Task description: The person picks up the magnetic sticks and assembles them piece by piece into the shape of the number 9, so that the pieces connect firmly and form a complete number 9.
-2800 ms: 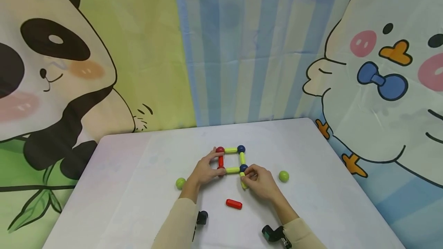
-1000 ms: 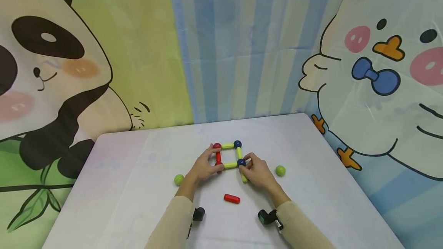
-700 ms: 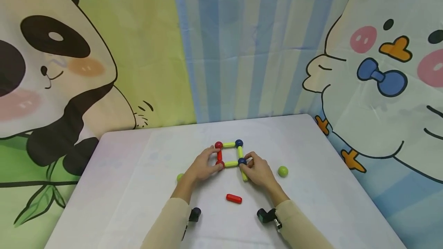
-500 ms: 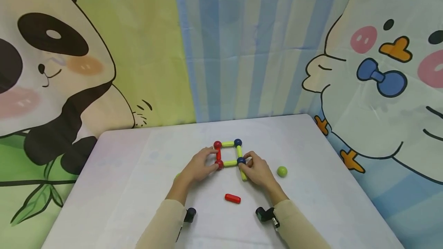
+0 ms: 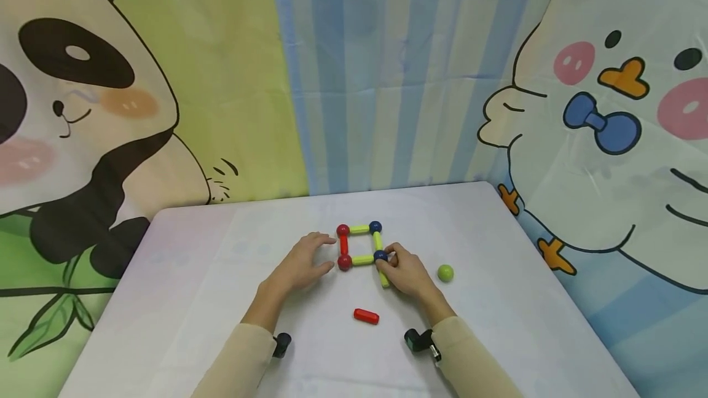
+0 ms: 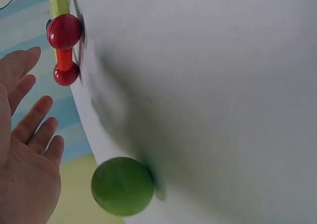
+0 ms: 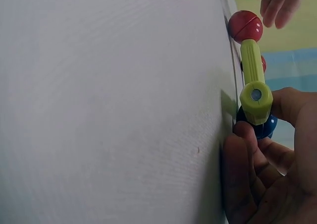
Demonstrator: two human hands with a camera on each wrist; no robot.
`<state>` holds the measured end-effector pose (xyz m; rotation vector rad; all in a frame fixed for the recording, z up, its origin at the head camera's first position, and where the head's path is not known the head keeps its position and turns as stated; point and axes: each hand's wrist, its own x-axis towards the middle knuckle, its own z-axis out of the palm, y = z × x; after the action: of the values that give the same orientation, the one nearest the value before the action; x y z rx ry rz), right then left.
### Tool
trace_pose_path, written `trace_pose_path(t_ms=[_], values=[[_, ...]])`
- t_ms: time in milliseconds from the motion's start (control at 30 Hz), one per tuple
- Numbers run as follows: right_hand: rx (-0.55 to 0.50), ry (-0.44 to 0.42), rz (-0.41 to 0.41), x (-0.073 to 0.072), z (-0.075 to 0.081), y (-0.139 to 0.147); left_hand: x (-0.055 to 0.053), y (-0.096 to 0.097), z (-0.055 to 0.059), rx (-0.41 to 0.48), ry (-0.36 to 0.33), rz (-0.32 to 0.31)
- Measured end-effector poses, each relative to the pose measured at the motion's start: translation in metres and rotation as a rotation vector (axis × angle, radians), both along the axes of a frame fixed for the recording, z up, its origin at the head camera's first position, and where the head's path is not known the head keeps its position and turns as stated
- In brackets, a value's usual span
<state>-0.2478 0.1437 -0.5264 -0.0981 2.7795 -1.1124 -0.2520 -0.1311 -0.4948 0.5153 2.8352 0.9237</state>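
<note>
A square of magnetic rods and balls lies on the table. Its left side is a red rod (image 5: 344, 245) between two red balls (image 5: 344, 262); yellow-green rods (image 5: 362, 260) form the others. My right hand (image 5: 408, 272) pinches the near blue ball (image 7: 270, 127) at the right corner, from which another yellow-green rod (image 5: 384, 280) points towards me. In the right wrist view that rod's metal-tipped end (image 7: 256, 95) faces the camera. My left hand (image 5: 303, 263) is held left of the red balls with fingers extended, apart from them and holding nothing.
A loose red rod (image 5: 366, 316) lies on the white table (image 5: 221, 300) in front of the square. One green ball (image 5: 445, 273) sits right of my right hand. Another green ball (image 6: 122, 187) shows in the left wrist view, hidden in the head view.
My left hand has let go of the red side of the square and moved off to the left. My right hand has shifted from the protruding rod up to the near blue ball.
</note>
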Motion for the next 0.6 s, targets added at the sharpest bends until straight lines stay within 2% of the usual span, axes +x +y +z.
trace_pose_path(t_ms=[133, 433, 600], values=[[-0.002, -0.015, 0.005, -0.001, 0.002, 0.0, 0.005, -0.01, 0.0, -0.025, 0.035, -0.002], [-0.015, -0.038, -0.002, 0.002, 0.006, 0.001, 0.019, -0.034, -0.007, -0.008, 0.068, -0.005], [-0.027, -0.046, 0.033, 0.004, 0.01, 0.006, 0.028, -0.045, -0.007, 0.006, 0.082, 0.003]])
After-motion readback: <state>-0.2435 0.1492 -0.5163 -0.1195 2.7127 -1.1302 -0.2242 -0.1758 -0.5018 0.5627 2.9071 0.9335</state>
